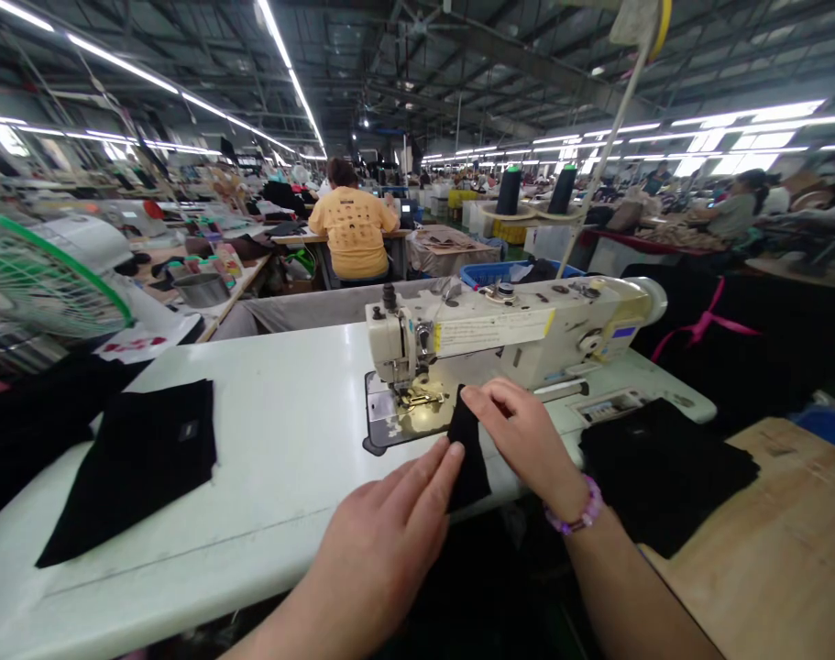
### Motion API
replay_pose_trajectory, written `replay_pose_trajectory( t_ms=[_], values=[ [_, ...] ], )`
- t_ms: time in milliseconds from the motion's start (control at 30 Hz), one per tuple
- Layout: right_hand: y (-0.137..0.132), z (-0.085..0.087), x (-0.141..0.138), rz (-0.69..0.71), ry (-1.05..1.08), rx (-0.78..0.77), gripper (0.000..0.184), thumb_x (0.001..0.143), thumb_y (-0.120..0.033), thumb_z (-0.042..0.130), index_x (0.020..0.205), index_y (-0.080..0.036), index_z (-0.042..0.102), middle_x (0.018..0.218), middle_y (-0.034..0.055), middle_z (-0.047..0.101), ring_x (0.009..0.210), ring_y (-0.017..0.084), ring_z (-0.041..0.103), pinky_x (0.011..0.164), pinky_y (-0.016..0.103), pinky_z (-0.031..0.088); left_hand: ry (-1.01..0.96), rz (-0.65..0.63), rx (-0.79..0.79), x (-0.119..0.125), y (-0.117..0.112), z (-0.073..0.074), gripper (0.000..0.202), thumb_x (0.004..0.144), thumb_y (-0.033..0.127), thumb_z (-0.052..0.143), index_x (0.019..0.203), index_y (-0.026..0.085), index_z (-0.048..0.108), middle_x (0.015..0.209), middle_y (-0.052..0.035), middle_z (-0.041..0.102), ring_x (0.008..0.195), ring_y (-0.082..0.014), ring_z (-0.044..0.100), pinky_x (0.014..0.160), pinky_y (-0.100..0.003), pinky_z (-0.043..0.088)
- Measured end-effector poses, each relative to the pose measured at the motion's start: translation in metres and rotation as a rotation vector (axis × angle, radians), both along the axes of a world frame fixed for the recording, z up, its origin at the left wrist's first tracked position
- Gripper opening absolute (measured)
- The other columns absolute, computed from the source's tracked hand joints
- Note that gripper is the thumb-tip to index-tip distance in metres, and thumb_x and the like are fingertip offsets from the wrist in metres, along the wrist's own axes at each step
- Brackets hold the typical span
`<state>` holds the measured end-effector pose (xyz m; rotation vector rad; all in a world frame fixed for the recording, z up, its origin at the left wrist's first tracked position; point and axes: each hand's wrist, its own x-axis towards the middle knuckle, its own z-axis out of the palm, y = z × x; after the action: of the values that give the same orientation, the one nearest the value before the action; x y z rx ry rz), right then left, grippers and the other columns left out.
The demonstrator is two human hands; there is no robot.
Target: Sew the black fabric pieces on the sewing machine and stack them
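Observation:
A narrow folded piece of black fabric (469, 472) stands slightly raised at the table's front edge, just right of the needle plate. My right hand (527, 440) pinches its top corner between thumb and fingers; a purple beaded bracelet circles that wrist. From the left, my left hand (390, 541) holds the same fabric lower down, its fingertips over the near side and its thumb hidden. Beyond both hands is the white sewing machine (486, 330), its presser foot and brass-coloured guide (421, 398) above the metal plate. The fabric lies apart from the needle.
A black fabric piece with a small label (162, 449) lies on the white tabletop (272, 431) at left. More black fabric (664, 467) is stacked at right, beside a wooden board (788, 541). A green-rimmed fan (46, 266) stands far left. Ahead sits a person in a yellow shirt (354, 229).

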<state>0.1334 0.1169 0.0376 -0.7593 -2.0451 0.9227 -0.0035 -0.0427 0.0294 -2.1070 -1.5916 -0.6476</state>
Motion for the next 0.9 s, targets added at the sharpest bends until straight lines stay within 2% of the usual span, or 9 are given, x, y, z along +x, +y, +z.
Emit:
replay_pose_trajectory(
  t_ms=[200, 267, 367, 467, 533, 633, 700, 800, 900],
  values=[
    [0.006, -0.006, 0.001, 0.196, -0.053, -0.426, 0.033, 0.081, -0.045, 0.072, 0.094, -0.016, 0.063, 0.082, 0.0035, 0.071, 0.077, 0.017, 0.067, 0.070, 0.027, 0.051, 0.143, -0.021, -0.142, 0.023, 0.004, -0.014, 0.043, 0.094, 0.008, 0.037, 0.136, 0.004, 0.048, 0.128, -0.0196, 0.065, 0.102, -0.0251, 0.071, 0.068, -0.032, 0.063],
    [0.004, -0.008, 0.003, 0.240, -0.095, -0.467, 0.038, 0.078, -0.042, 0.075, 0.103, -0.016, 0.062, 0.091, 0.0047, 0.072, 0.082, 0.017, 0.068, 0.074, 0.028, 0.053, 0.142, -0.030, -0.181, 0.028, 0.007, -0.020, 0.042, 0.094, 0.008, 0.041, 0.135, 0.004, 0.050, 0.125, -0.0204, 0.067, 0.099, -0.0259, 0.072, 0.065, -0.031, 0.062],
    [0.003, -0.009, 0.007, 0.250, -0.181, -0.408, 0.024, 0.075, -0.027, 0.075, 0.092, -0.017, 0.061, 0.085, 0.0021, 0.070, 0.076, 0.015, 0.064, 0.071, 0.026, 0.051, 0.078, -0.076, -0.173, 0.031, 0.009, -0.022, 0.038, 0.097, 0.013, 0.043, 0.133, 0.007, 0.053, 0.121, -0.0194, 0.069, 0.093, -0.0248, 0.073, 0.063, -0.031, 0.061],
    [0.006, -0.008, 0.014, 0.273, -0.111, -0.403, 0.014, 0.078, -0.025, 0.070, 0.086, -0.017, 0.061, 0.076, -0.0010, 0.065, 0.072, 0.013, 0.061, 0.068, 0.025, 0.050, -0.145, -0.163, -0.100, 0.025, 0.011, -0.017, 0.046, 0.097, 0.046, 0.052, 0.128, 0.012, 0.057, 0.112, -0.0153, 0.072, 0.091, -0.0240, 0.072, 0.070, -0.033, 0.062],
    [0.006, -0.006, 0.019, 0.323, -0.017, -0.467, 0.019, 0.080, -0.031, 0.071, 0.090, -0.017, 0.062, 0.080, -0.0010, 0.066, 0.075, 0.013, 0.062, 0.071, 0.025, 0.050, -0.393, -0.113, -0.028, 0.016, 0.014, -0.012, 0.054, 0.090, 0.058, 0.058, 0.127, 0.017, 0.057, 0.114, -0.0137, 0.070, 0.100, -0.0253, 0.069, 0.083, -0.036, 0.060],
    [0.003, -0.003, 0.023, 0.418, 0.050, -0.544, 0.024, 0.082, -0.036, 0.073, 0.094, -0.018, 0.062, 0.088, 0.0004, 0.068, 0.084, 0.014, 0.064, 0.079, 0.026, 0.052, -0.849, 0.075, -0.038, 0.001, 0.025, -0.008, 0.040, 0.090, 0.042, 0.064, 0.124, 0.022, 0.058, 0.121, -0.0112, 0.065, 0.112, -0.0258, 0.062, 0.095, -0.040, 0.052],
    [-0.001, -0.003, 0.023, 0.443, 0.055, -0.536, 0.022, 0.084, -0.036, 0.071, 0.096, -0.019, 0.063, 0.089, 0.0010, 0.068, 0.084, 0.014, 0.064, 0.080, 0.027, 0.052, -1.165, 0.071, -0.235, -0.006, 0.033, -0.007, 0.030, 0.088, 0.040, 0.064, 0.110, 0.019, 0.065, 0.107, -0.0089, 0.069, 0.100, -0.0242, 0.064, 0.088, -0.038, 0.052],
    [-0.004, -0.004, 0.021, 0.446, 0.046, -0.359, 0.017, 0.090, -0.032, 0.066, 0.102, -0.021, 0.066, 0.097, 0.0031, 0.067, 0.090, 0.016, 0.064, 0.083, 0.029, 0.051, -1.442, 0.004, -0.460, -0.009, 0.040, -0.007, 0.030, 0.085, 0.046, 0.064, 0.082, 0.016, 0.067, 0.077, -0.0029, 0.064, 0.074, -0.0175, 0.058, 0.069, -0.028, 0.047],
    [-0.004, -0.002, 0.022, 0.433, 0.040, -0.080, 0.014, 0.090, -0.026, 0.066, 0.103, -0.023, 0.069, 0.107, 0.0041, 0.062, 0.102, 0.017, 0.060, 0.091, 0.030, 0.048, -1.445, 0.022, -0.443, -0.007, 0.040, -0.006, 0.032, 0.084, 0.047, 0.065, 0.078, 0.017, 0.067, 0.073, -0.0006, 0.060, 0.069, -0.0148, 0.051, 0.065, -0.025, 0.041]
  ],
)
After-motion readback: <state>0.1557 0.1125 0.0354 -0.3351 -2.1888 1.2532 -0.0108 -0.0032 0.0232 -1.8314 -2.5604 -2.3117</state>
